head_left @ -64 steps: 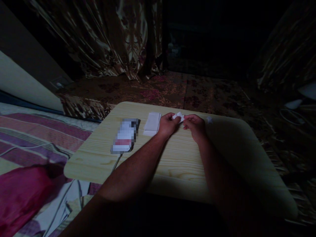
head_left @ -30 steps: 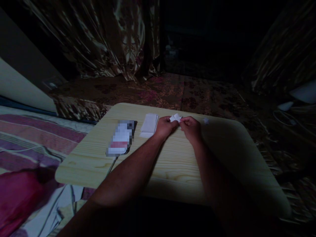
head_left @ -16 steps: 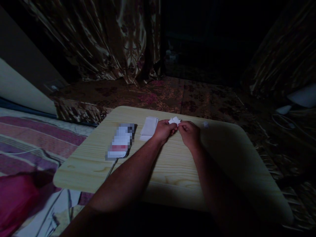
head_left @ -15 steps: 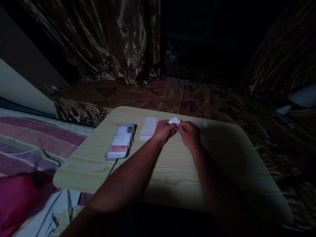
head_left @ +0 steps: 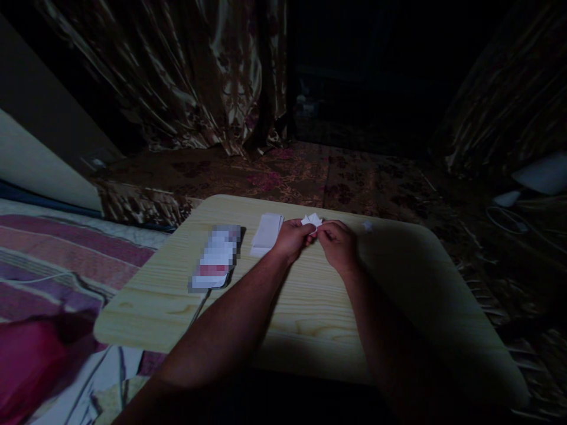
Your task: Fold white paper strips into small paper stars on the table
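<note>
A small folded piece of white paper [head_left: 312,219] with pointed edges is held over the far part of the table. My left hand [head_left: 292,239] grips its left side between thumb and fingers. At its right lower edge, the fingertips of my right hand [head_left: 339,242] pinch the paper. Part of it is hidden behind the fingers. Just left of my left hand lies a stack of white paper [head_left: 266,231]. Beyond my right hand, a small white folded paper piece [head_left: 367,225] rests on the table in shadow.
The light wooden table [head_left: 155,307] has rounded corners. A phone [head_left: 217,257], blurred out, lies on its left part with a cable [head_left: 200,308] running towards me. A striped bed cover [head_left: 80,248] is at the left; a curtain [head_left: 230,77] hangs behind. A lamp [head_left: 543,173] stands at right.
Both hands stay on the folded paper, with only a slight shift of the fingers. The whole view has moved a little, so the table appears slightly lower.
</note>
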{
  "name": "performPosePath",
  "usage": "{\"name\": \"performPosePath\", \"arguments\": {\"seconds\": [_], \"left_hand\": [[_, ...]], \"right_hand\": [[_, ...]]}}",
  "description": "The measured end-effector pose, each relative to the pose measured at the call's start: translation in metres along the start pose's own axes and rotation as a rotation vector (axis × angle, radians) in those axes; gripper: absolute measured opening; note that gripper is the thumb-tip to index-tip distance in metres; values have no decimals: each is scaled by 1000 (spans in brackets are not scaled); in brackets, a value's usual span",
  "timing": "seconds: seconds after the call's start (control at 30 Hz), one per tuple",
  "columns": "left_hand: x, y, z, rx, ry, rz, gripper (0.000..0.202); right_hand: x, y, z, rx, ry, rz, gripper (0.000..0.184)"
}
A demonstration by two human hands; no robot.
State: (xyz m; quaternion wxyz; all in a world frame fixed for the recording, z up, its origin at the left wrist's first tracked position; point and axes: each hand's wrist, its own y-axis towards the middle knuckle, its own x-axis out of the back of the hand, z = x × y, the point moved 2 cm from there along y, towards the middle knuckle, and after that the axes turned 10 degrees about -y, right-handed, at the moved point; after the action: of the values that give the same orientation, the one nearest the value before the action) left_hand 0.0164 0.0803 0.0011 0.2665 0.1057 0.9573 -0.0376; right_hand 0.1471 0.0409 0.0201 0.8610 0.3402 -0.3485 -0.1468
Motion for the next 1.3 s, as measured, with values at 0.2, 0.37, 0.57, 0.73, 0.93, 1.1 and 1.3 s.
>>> {"name": "performPosePath", "arguments": {"seconds": [0.2,0.37,0.57,0.73,0.93,1.1,1.3], "left_hand": [[-2,-1,-4,81,-42,32,17],[-4,-2,-6,103,-43,25,22],[-4,-1,-5,100,-28,-28,19],[-3,-1,-4,79,-15,-33,18],[-4,-2,-3,20,-22,-36,21],[-7,-4,-2,-56,14,-19,25],[-6,-4,0,-84,38,5,27]], "right_hand": [[1,0,0,-20,-9,19,16],[1,-1,-1,-28,9,26,15],[0,0,-1,-42,8,33,15],[0,-1,0,-54,22,39,14],[-2,-2,-3,-355,244,55,14],[-4,0,-11,-612,427,95,24],[-10,-2,-13,-662,480,143,23]]}}
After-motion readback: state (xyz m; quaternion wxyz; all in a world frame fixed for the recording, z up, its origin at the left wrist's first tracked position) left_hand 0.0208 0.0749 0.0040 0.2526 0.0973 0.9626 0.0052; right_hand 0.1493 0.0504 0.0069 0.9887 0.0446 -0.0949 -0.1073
